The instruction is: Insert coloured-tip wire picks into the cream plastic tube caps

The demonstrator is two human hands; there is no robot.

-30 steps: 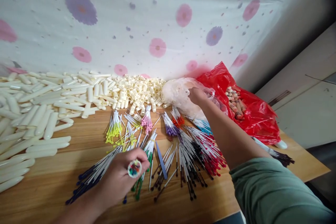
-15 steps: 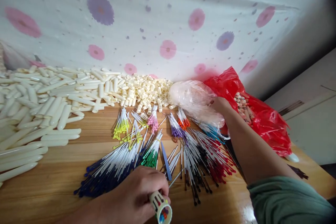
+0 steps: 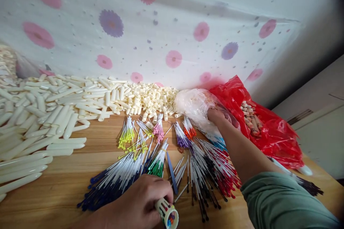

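My left hand (image 3: 141, 200) is closed around a cream slotted tube (image 3: 168, 214) with coloured refill tips showing in its open end, held low over the wooden table (image 3: 67, 182). Just beyond it lie fans of thin pen refills (image 3: 150, 162) with blue, green, black and red tips. My right hand (image 3: 215, 115) reaches into a clear plastic bag (image 3: 195, 109) at the back; its fingers are hidden by the plastic. A green sleeve (image 3: 279, 204) covers that arm.
A heap of cream pen barrels (image 3: 40, 114) fills the left side, with small cream slotted tubes (image 3: 153, 100) piled beside it. A red plastic bag (image 3: 268, 128) holding small wooden-coloured parts sits at the right. A flowered cloth (image 3: 161, 35) hangs behind. The table's edge runs along the right.
My left hand drew back toward me and turned the tube so its open end faces the camera. My right hand shifted slightly at the clear bag. The view tilted.
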